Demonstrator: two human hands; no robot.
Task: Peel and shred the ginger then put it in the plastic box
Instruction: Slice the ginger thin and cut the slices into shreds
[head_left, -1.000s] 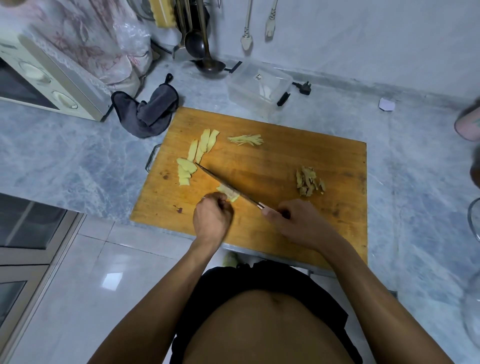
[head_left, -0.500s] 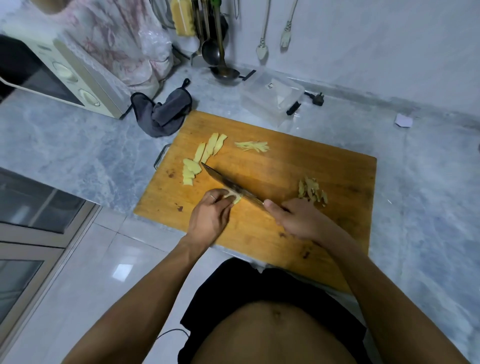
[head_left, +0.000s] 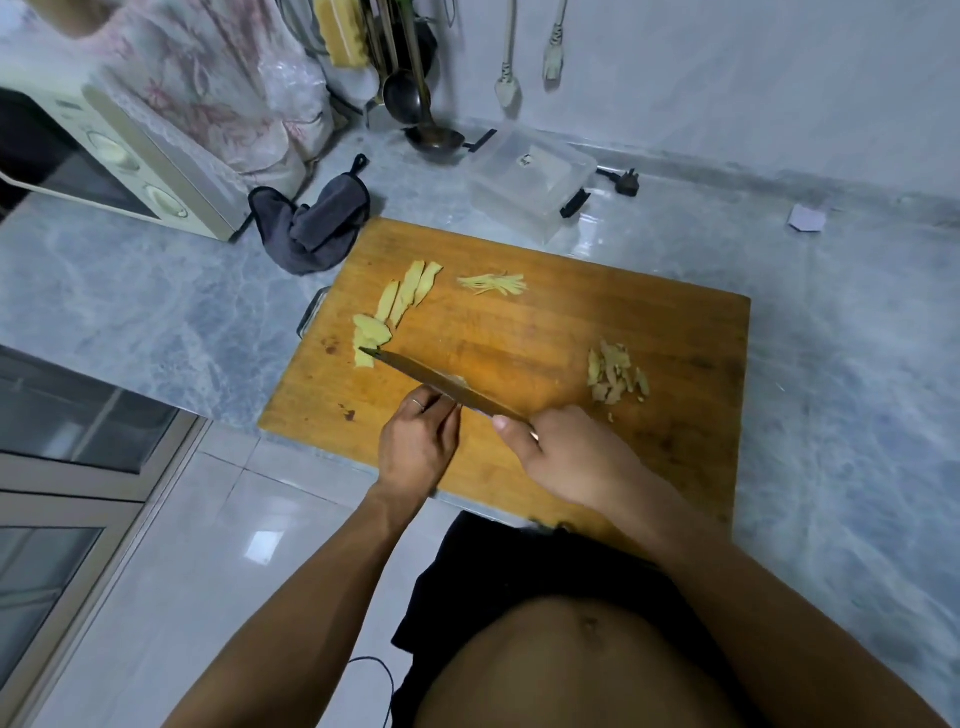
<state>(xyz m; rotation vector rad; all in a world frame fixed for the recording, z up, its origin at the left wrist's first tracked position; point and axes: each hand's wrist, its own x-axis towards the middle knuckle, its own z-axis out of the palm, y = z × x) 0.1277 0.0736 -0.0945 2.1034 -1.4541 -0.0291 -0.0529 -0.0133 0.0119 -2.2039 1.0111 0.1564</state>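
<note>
Ginger piece (head_left: 457, 383) is getting pinched under the left hand (head_left: 418, 441) fingertips, mostly hidden by the knife (head_left: 441, 387) the right hand (head_left: 566, 457) is gripping. Slices (head_left: 400, 304) are lying past the blade tip, shreds (head_left: 492, 283) further back, plastic box (head_left: 530, 182) beyond the board (head_left: 571, 332).

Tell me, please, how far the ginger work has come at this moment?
Done: peelings lie in a heap on the cutting board, and a few shreds are cut. In hand: the right hand holds the knife over a ginger piece under the left hand. Left: the slices await shredding, and the plastic box holds no ginger.
</note>
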